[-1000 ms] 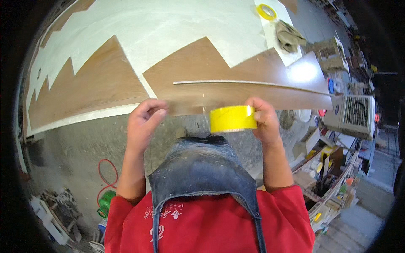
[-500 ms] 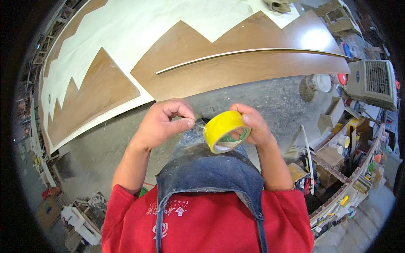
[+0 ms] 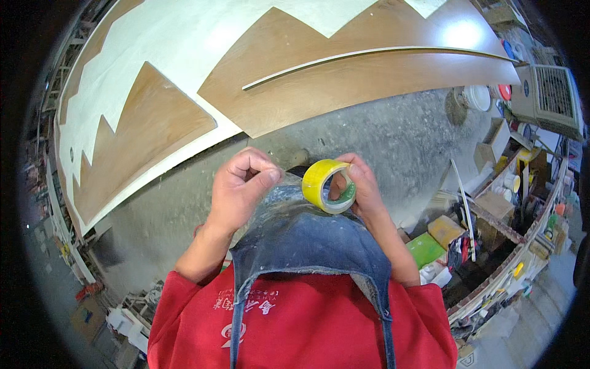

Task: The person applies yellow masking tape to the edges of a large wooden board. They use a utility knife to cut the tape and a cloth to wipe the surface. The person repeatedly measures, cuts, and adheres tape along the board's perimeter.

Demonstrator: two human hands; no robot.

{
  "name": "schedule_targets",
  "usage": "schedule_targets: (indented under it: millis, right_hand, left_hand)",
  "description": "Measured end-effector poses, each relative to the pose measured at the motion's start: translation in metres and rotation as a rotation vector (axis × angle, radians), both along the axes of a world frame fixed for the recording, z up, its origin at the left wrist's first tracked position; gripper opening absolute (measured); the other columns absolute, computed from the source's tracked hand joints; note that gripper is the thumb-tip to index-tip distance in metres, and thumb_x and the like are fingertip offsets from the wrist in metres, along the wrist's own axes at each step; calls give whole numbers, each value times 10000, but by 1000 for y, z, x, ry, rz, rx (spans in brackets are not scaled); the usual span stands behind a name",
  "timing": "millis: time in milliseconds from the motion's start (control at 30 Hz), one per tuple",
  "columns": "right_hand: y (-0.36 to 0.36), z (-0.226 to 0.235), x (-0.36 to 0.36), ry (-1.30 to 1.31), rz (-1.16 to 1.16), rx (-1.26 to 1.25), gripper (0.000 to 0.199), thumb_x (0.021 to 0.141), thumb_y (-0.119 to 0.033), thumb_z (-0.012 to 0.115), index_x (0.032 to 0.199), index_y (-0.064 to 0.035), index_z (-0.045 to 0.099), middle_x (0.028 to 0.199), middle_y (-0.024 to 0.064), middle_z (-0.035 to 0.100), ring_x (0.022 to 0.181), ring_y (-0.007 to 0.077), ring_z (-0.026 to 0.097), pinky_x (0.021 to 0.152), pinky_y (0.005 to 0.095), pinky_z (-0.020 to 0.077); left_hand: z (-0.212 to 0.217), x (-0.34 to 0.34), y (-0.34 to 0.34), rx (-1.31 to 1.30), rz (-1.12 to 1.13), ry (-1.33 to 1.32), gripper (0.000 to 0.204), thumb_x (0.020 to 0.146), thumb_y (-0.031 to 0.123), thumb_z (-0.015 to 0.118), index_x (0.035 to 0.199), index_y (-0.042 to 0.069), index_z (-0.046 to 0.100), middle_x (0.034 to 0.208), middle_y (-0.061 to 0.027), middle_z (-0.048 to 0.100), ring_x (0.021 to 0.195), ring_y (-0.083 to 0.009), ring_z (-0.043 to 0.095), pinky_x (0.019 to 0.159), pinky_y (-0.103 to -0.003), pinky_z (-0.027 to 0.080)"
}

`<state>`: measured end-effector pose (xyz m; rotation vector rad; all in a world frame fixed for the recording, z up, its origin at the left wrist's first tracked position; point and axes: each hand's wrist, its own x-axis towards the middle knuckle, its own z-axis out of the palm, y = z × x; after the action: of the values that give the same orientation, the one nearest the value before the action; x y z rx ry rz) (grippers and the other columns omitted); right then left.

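Note:
My right hand [image 3: 365, 184] holds a roll of yellow tape [image 3: 326, 184] in front of my chest, fingers through and around its ring. To the left of the roll, my left hand [image 3: 243, 184] has thumb and forefinger pinched together; whether a tape end sits between them cannot be made out. Both hands hover above my blue apron bib [image 3: 307, 240] over a red shirt. Beyond them lies a large wooden panel [image 3: 344, 80] with brown veneer and pale zigzag areas, and a thin curved strip [image 3: 369, 52] rests on it.
Grey concrete floor [image 3: 393, 141] lies between me and the panel. On the right stands a cluttered shelf [image 3: 504, 234] with boxes, bottles and a green sheet. A white bucket [image 3: 476, 97] and a cooler unit [image 3: 550, 92] stand at the upper right. Scrap lies at the lower left.
The hands with the tape roll have dropped away from the panel's edge toward my chest. The roll has tilted so its opening faces up, and the left hand is now pinched beside it.

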<state>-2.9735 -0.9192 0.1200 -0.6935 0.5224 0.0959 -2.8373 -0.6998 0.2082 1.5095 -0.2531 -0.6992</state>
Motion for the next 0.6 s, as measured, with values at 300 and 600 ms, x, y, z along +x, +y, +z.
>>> schedule_targets:
  millis: [300, 600]
  right_hand:
    - [20, 15, -2, 251, 72, 45, 339, 990, -386, 612, 1088, -62, 611, 738, 33, 582, 608, 131, 577, 532, 295, 505]
    - [49, -4, -11, 198, 273, -1272, 356, 919, -260, 674, 1208, -54, 648, 1095, 146, 671, 1012, 286, 651, 833, 388, 542]
  left_hand:
    - [-5, 15, 14, -115, -15, -2, 56, 900, 50, 692, 888, 35, 639, 945, -89, 637, 868, -183, 632, 783, -302, 487]
    - [-7, 4, 10, 167, -426, -269, 60, 895, 57, 708, 924, 32, 661, 936, -62, 657, 871, -168, 626, 804, -304, 509]
